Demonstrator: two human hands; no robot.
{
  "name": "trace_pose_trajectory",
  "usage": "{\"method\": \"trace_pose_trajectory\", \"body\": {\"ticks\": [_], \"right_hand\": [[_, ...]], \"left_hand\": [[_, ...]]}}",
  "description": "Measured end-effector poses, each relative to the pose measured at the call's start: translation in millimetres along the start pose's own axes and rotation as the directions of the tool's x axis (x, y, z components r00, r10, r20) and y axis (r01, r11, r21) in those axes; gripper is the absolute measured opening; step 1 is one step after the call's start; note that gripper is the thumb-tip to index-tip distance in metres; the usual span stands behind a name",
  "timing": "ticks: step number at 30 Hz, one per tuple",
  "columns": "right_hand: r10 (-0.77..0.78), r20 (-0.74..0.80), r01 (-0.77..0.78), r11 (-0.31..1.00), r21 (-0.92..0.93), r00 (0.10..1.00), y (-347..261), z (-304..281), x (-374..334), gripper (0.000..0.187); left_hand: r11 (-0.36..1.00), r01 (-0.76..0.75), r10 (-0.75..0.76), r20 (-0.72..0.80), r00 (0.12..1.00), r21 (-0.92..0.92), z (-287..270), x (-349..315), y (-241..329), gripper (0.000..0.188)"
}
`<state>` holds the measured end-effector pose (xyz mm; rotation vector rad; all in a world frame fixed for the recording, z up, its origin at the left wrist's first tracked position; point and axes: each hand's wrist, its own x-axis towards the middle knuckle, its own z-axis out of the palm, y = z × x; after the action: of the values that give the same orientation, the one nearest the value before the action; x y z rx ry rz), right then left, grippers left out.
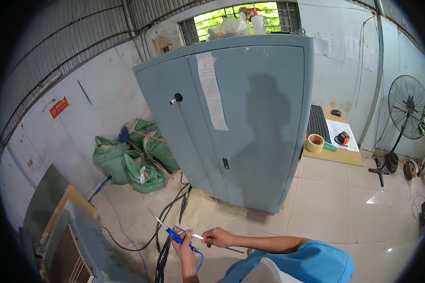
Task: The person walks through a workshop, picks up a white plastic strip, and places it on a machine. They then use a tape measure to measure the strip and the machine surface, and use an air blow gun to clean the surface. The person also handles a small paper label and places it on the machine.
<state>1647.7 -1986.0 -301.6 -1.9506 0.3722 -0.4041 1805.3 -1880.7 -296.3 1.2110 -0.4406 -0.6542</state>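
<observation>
Blue fabric of the wearer's sleeve (311, 262) fills the bottom of the frame right of centre, with the bare right forearm (269, 243) reaching leftward from it. At the lower centre, the left hand (188, 252) has its fingers wrapped about a blue-bodied tool (175, 236), whose thin metal shaft (156, 218) points to the upper left; a blue hose (201, 262) curves down just beside that hand's wrist. Just to the right, the right hand (219, 237) pinches a slim pale piece (197, 236) that reaches across to the left hand; its exact kind is too small to tell. Past the right hand shows a thin dark rod (235, 250), and whether it belongs to the same piece I cannot tell. Black cables (161, 257) run along the floor left of the hands. Behind, a grey-blue cabinet (189, 155) takes up the middle of the frame, with green sacks (112, 158) at centre left. At right, a keyboard (318, 123), a tape roll (315, 143) and an orange-and-black tape measure (343, 137) rest on a tan tabletop (335, 158), well apart from both hands.
</observation>
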Motion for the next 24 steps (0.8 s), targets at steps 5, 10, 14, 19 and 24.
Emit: {"method": "trace_pose_trajectory", "body": {"ticks": [5,10,14,19,24], "right_hand": [[-0.387,-0.245,0.158,0.762,-0.628,0.889,-58,-173,52,0.017],[-0.697,-0.415,-0.27,0.315,-0.91,0.585,-233,-434,136,0.022],[-0.732,-0.571,-0.573,0.303,-0.762,0.372,-343,-599,186,0.025],[-0.571,-0.759,-0.742,0.352,-0.571,0.313,-391,-710,212,0.033],[-0.829,-0.471,-0.682,0.157,-0.714,0.302,-448,-687,208,0.026]], "left_hand": [[1.0,-0.005,0.004,-0.027,1.0,-0.018,29,28,6,0.045],[0.989,-0.026,0.031,-0.029,0.999,0.146,23,41,-24,0.041],[0.988,-0.017,0.019,-0.009,1.0,0.152,-17,49,-87,0.05],[0.998,0.028,-0.034,-0.103,0.994,-0.059,-80,42,-151,0.047],[0.988,-0.002,0.047,-0.287,0.957,0.153,-83,9,-160,0.043]]}}
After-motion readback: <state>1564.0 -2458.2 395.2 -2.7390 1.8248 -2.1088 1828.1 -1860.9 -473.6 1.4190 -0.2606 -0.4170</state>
